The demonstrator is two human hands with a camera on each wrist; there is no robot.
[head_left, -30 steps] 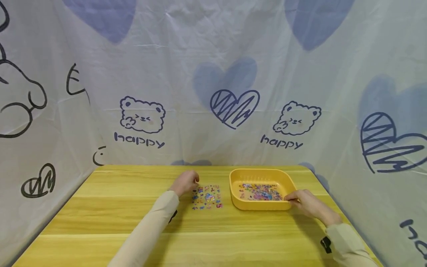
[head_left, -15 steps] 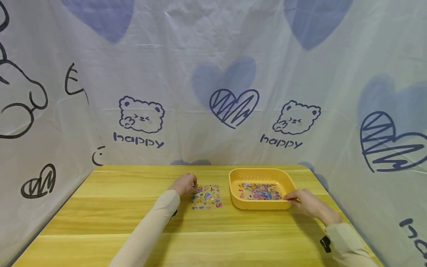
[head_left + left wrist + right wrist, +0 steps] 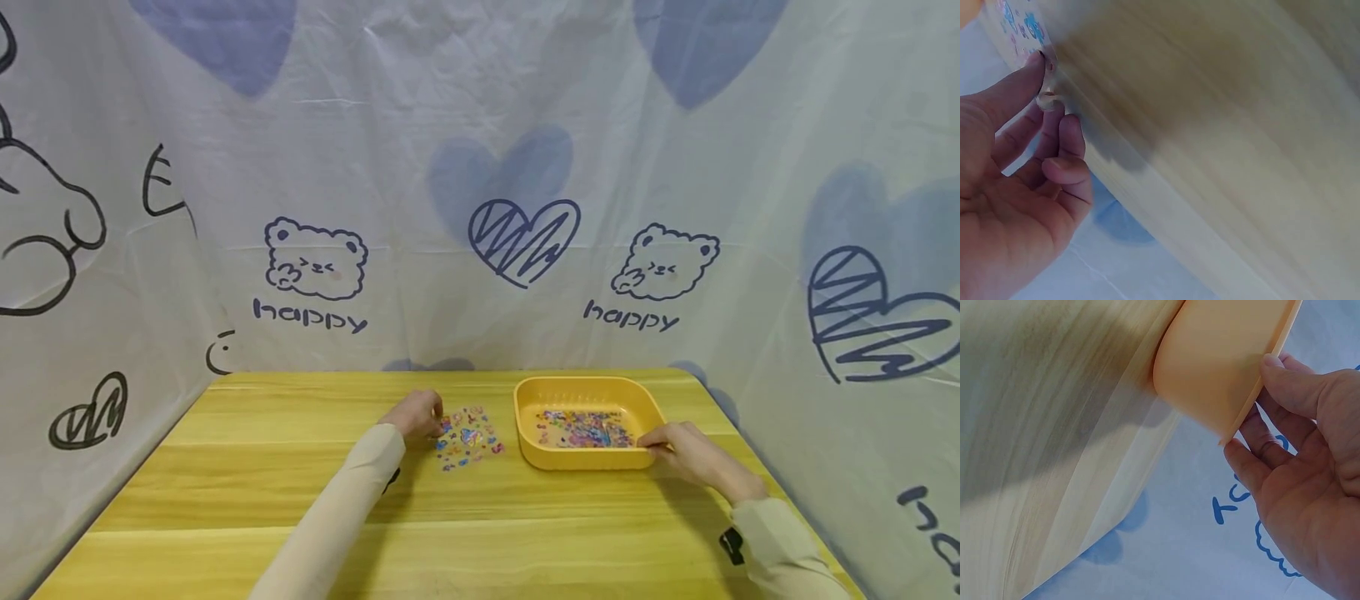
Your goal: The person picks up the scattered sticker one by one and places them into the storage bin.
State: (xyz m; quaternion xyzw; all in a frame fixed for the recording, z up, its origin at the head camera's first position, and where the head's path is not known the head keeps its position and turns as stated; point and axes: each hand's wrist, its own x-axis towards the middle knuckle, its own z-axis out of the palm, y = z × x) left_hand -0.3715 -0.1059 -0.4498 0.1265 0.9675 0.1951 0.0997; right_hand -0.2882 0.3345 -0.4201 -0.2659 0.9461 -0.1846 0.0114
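A clear sticker sheet (image 3: 471, 438) with small colourful stickers lies on the wooden table, left of a yellow plastic tray (image 3: 592, 460). My left hand (image 3: 417, 414) pinches the sheet's upper left corner between thumb and fingertips. In the left wrist view, that corner curls up at the fingertips of the hand (image 3: 1029, 181), and part of the sticker sheet (image 3: 1022, 25) shows beyond the thumb. On the other side, my right hand (image 3: 690, 454) grips the tray's near right corner. The right wrist view has the thumb of the hand (image 3: 1316, 462) over the rim of the tray (image 3: 1216, 369), fingers underneath.
Many small colourful pieces (image 3: 588, 431) lie spread over the tray's floor. The wooden table (image 3: 450, 542) reaches back to a white curtain (image 3: 420, 192) printed with bears and hearts, which also hangs along both sides.
The sticker sheet has turned slightly counterclockwise and shifted a little right, its left corner now at my left fingertips. My right hand keeps its hold on the tray.
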